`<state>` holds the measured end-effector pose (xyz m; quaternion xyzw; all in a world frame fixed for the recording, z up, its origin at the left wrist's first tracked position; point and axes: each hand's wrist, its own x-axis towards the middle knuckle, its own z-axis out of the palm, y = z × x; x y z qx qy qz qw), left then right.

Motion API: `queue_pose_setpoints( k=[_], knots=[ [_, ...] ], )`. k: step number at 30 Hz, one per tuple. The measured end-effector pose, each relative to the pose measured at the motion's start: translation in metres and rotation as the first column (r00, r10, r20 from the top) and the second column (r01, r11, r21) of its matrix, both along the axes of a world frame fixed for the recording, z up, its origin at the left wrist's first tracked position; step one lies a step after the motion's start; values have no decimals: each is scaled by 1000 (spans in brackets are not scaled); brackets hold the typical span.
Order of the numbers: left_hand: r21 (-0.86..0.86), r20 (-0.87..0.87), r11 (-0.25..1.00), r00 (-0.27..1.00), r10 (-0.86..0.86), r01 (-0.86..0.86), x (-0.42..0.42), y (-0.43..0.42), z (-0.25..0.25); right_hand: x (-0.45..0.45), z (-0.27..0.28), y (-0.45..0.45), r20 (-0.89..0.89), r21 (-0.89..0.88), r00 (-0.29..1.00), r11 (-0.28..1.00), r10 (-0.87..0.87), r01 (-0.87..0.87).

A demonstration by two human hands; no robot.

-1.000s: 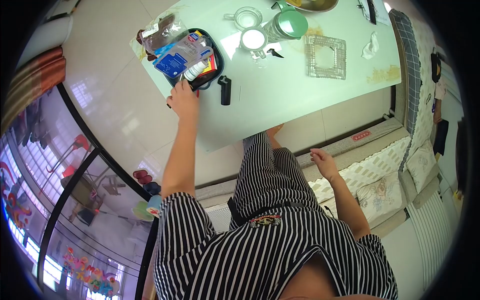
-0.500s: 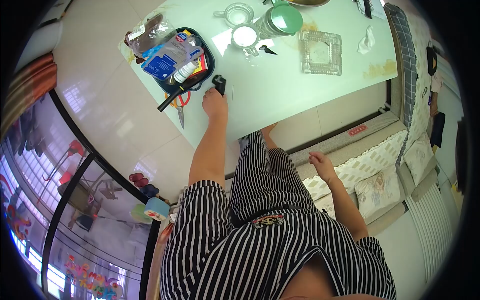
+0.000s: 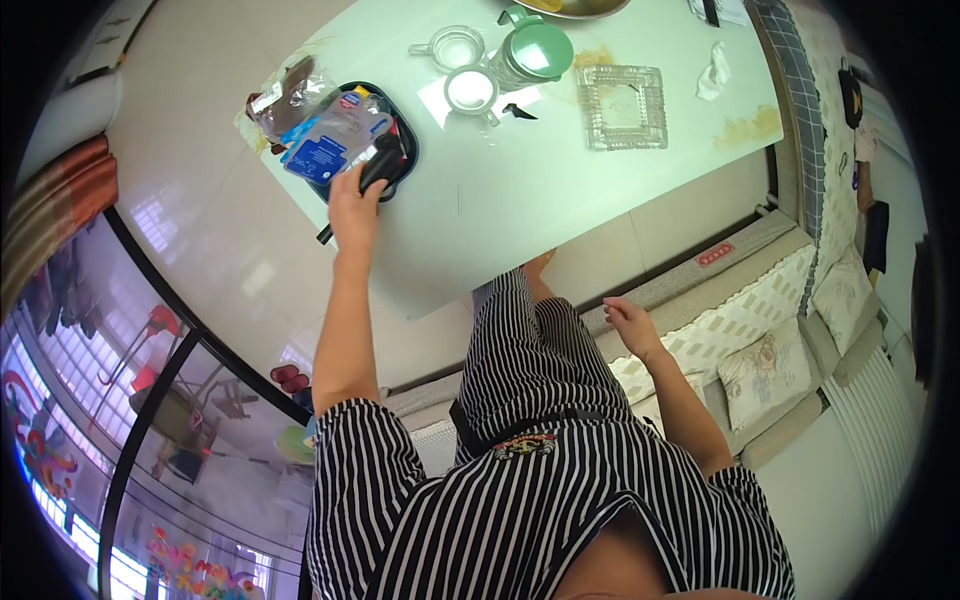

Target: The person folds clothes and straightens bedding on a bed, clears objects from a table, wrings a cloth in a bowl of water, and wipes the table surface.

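Observation:
My left hand (image 3: 352,208) is closed around a short black object (image 3: 380,165) with a thick rounded end, whose kind I cannot make out. It is over the near side of a dark tray (image 3: 413,150) at the table's left corner. In the tray lies clear and blue plastic packaging (image 3: 325,155); a black handle (image 3: 324,236) sticks out beneath my hand. Red-handled scissors are out of sight, perhaps behind my hand. My right hand (image 3: 630,325) hangs by the sofa, fingers loosely bent and partly apart, holding nothing.
On the glass-topped table (image 3: 480,220) stand two glass mugs (image 3: 470,92), a green-lidded pitcher (image 3: 540,50) and a square glass ashtray (image 3: 622,107). A small black piece (image 3: 517,111) and a crumpled tissue (image 3: 713,72) lie there too. A cushioned sofa (image 3: 700,295) is at the right.
My left hand has moved left with the black object, from the bare tabletop to over the tray. The scissors beside the tray no longer show. My right hand has barely moved.

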<state>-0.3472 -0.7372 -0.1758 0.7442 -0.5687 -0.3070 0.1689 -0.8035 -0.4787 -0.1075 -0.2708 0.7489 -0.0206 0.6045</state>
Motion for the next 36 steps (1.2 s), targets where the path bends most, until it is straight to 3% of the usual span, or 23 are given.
queue_pose_setpoints(
  k=[2,4,6,8,10,12,14,17,18,20,21,23,24,28,30,34,35,36],
  knots=[
    [-36,181,988,973,-144,153,20,-1,-28,1,5,-2,-5,-6,999,999,39,-39],
    [7,183,989,972,-145,146,15,-2,-25,-4,2,5,-11,-26,1000,999,28,-28],
    [-111,311,978,941,-135,177,10,1,-18,-10,-6,15,-12,-47,1000,999,18,-19],
    [-177,302,976,951,-70,128,-10,13,-1,-17,-13,29,-30,-28,998,998,63,-64],
    [-240,177,971,982,63,-19,-22,29,3,-16,-3,21,-47,24,995,996,82,-81],
    [-204,87,979,996,0,18,-41,54,12,-16,-1,17,-62,71,992,992,108,-103],
    [-117,39,987,994,-104,108,-59,89,12,-21,-6,21,-44,53,980,980,192,-190],
    [181,-169,946,956,-241,271,-84,140,-2,-23,3,10,-95,-20,952,956,291,-294],
    [275,-233,889,922,-308,366,-83,151,-11,-20,10,-3,-107,-11,946,951,306,-309],
    [563,-412,649,854,-317,512,-86,152,-5,-22,9,-17,-126,-8,948,955,293,-296],
    [552,-418,648,846,-331,525,-83,153,-7,-19,18,-33,-106,-19,952,957,286,-290],
    [602,-417,478,763,-495,639,-77,156,-17,-26,21,-46,-55,-60,965,964,257,-260],
    [596,-414,484,762,-498,640,-74,152,-21,-31,19,-50,-60,-69,964,963,257,-261],
    [504,-134,825,967,-217,255,-72,119,-21,-70,7,-67,-36,-171,946,930,323,-324],
    [526,-28,850,1000,-12,26,-79,109,-4,-97,5,-75,5,-151,929,919,369,-364],
    [528,108,834,986,125,-163,-129,142,17,-175,-9,-102,38,-210,855,841,517,-499],
    [461,52,866,980,190,-192,-131,186,-16,-198,-18,-108,27,-218,824,808,565,-547],
    [441,-110,850,923,368,-286,-139,230,-47,-221,-28,-120,47,-229,819,804,572,-549]
  ],
)
